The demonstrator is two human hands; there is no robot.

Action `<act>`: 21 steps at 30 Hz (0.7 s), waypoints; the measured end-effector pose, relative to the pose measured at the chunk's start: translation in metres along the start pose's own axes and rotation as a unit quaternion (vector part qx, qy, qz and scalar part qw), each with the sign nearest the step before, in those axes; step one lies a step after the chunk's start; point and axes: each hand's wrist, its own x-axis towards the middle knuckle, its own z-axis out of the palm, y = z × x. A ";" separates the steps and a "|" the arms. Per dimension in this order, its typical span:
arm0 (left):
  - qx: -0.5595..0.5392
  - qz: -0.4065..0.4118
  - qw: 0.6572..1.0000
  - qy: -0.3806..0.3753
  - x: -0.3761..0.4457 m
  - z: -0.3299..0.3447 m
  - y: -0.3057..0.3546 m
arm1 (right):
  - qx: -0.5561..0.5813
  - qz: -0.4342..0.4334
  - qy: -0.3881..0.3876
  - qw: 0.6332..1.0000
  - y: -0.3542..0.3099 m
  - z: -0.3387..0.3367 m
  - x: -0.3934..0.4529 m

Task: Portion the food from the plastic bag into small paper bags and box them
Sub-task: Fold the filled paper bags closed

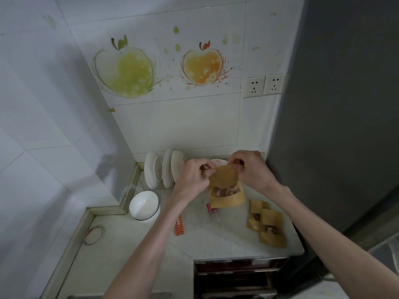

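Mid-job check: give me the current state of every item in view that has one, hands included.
Left hand: pinches the top of the held paper bag.
Right hand: pinches the same top.
Held paper bag: raised off the counter, food showing in its window.
Two paper bags: filled, lying overlapped on the counter.
Plastic bag: flat on the counter.
White bowl: upright.
Plates: standing on edge.

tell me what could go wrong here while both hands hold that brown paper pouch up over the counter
1. The left hand and right hand pinch only the top edge of the brown paper pouch with a clear window; if the grip slips, the food could spill.
2. The clear plastic bag with a red strip lies right beneath and could get snagged.
3. The two filled brown pouches lie near the counter's front edge and might be knocked off.
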 end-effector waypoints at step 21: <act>-0.163 -0.138 0.973 0.084 0.009 0.036 -0.010 | 0.103 0.120 0.078 0.984 0.022 0.000 -0.001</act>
